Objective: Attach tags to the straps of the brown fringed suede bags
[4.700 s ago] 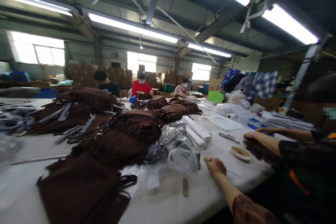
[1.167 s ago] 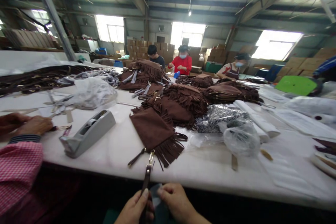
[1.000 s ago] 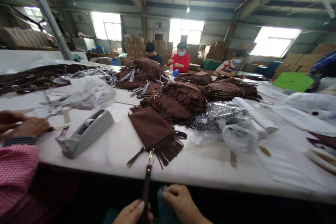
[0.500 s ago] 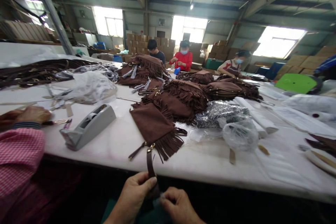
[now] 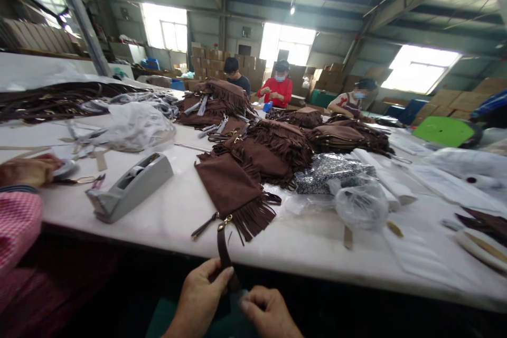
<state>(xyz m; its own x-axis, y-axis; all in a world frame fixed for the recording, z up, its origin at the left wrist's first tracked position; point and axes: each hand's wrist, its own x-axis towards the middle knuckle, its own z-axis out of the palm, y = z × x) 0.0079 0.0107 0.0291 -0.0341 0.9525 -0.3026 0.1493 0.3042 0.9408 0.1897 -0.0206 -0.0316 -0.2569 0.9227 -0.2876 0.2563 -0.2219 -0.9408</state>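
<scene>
A dark brown strap (image 5: 222, 245) runs from a gold clasp on a brown fringed bag (image 5: 229, 185) down over the table's front edge. My left hand (image 5: 200, 290) pinches this strap between thumb and fingers. Just right of it, my right hand (image 5: 267, 306) is closed, its fingertips on a thin, see-through wrap (image 5: 240, 301) around the strap's lower part. The wrap is blurred, and the strap's far end is hidden. The bag lies flat on the white table (image 5: 158, 232), fringe towards the right.
A grey tape dispenser (image 5: 130, 187) stands left of the bag. Beyond it lie crumpled clear plastic (image 5: 137, 127) and brown straps (image 5: 59, 97). More fringed bags (image 5: 273, 148) are piled behind. At the left, a co-worker's hand (image 5: 29, 169) is near scissors (image 5: 81, 180). Several people sit across the table.
My hands stay on the strap and its wrap, with only a slight shift. The co-worker's hand at the left has drawn back leftward, and a roundish greyish object now shows beside it.
</scene>
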